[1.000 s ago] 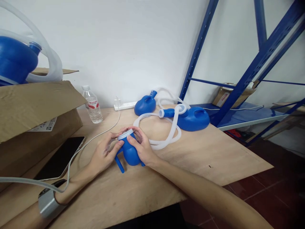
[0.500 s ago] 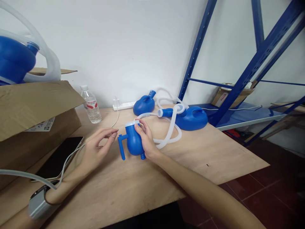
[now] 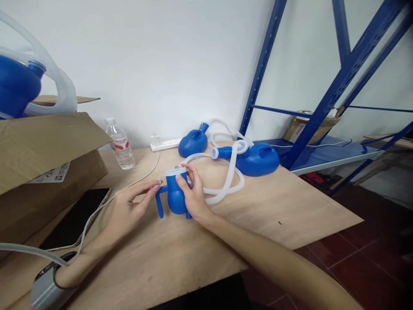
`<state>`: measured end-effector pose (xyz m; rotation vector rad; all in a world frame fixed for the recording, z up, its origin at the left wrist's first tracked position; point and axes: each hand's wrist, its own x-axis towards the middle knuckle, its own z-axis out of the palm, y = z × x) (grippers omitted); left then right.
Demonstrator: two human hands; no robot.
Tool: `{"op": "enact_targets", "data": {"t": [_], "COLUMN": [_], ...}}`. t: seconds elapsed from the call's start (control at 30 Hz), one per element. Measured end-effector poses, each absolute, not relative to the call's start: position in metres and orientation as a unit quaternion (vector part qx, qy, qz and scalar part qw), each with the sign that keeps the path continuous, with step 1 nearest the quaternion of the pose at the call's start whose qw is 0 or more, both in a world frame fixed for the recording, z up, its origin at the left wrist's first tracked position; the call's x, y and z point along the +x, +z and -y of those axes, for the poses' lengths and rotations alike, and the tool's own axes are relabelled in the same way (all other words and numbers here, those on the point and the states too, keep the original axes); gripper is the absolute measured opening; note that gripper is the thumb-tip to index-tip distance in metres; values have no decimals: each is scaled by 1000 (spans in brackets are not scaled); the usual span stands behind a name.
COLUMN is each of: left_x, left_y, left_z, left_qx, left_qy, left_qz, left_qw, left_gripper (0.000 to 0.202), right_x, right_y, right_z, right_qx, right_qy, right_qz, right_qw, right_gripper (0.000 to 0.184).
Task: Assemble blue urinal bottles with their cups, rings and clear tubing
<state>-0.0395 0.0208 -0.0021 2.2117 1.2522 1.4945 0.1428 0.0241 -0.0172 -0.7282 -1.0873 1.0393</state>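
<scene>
A small blue cup-shaped piece (image 3: pixel 176 193) with a white rim and a side handle stands on the wooden table (image 3: pixel 226 241). My right hand (image 3: pixel 193 193) is wrapped round its right side. My left hand (image 3: pixel 130 206) is just left of it, thumb and forefinger pinched at the handle's top by the rim; what they pinch is too small to make out. A clear hose (image 3: pixel 226 178) loops from behind the cup to a blue jug (image 3: pixel 258 159) lying further back.
A second blue jug (image 3: pixel 192 142) and a white power strip (image 3: pixel 163 143) lie by the wall. A water bottle (image 3: pixel 118 144) stands at the left, beside an open cardboard box (image 3: pixel 41 142) with another blue jug (image 3: pixel 16 86) on top. A phone (image 3: pixel 77 217) lies near my left forearm. Blue shelving (image 3: pixel 322 107) stands at the right.
My left hand came off the cup's rim, drew back, then returned with a pinch at the handle. My right hand turned the cup upright and keeps holding it.
</scene>
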Motion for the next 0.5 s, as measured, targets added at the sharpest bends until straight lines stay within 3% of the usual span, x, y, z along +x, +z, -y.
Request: {"op": "enact_targets", "data": {"t": [0.37,0.5], "left_x": [-34,-32], "left_y": [1,-3], "left_z": [-18,-18], "left_qx": [794,754], "left_qy": [483,510], "left_qz": [-360,-402], "left_qw": [83,104], "left_gripper": [20,24], "right_x": [141,139], "right_y": [-21,-22], "right_z": [-21,-22], "right_qx": [-321,-324], "right_qy": [439,440], "right_qz": [489,475], "right_qw": [682,690], "right_gripper": [45,46]}}
